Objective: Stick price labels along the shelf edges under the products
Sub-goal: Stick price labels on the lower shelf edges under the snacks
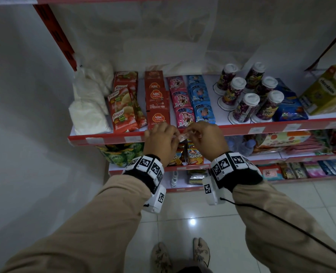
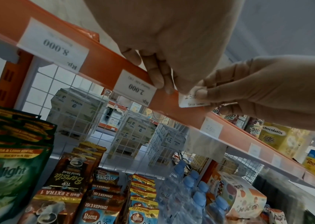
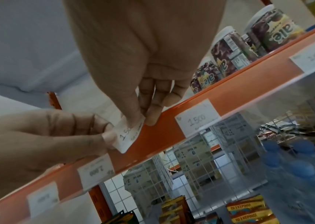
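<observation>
A small white price label [image 1: 183, 137] [image 2: 193, 101] [image 3: 128, 136] reading 1.500 is held against the red shelf edge [image 1: 242, 128] [image 2: 103, 60] [image 3: 172, 128]. It sits just below the pink Top Ice sachets [image 1: 182, 107]. My left hand [image 1: 176, 135] [image 2: 172, 89] [image 3: 107, 134] pinches the label's left end. My right hand [image 1: 190, 134] [image 2: 204, 98] [image 3: 139, 119] pinches its other end with thumb and fingers. Along the edge strip sit a 2.000 label [image 2: 133, 89] to the left and another 1.500 label [image 3: 197, 118] to the right.
ABC sachets [image 1: 157, 103], blue sachets [image 1: 202, 103], lidded cups [image 1: 249, 95], a yellow box [image 1: 328, 89] and white bags [image 1: 90, 107] fill this shelf. Lower shelves hold Malkist packs [image 1: 194, 156] and water bottles [image 2: 187, 189]. A wall closes the left side; tiled floor lies below.
</observation>
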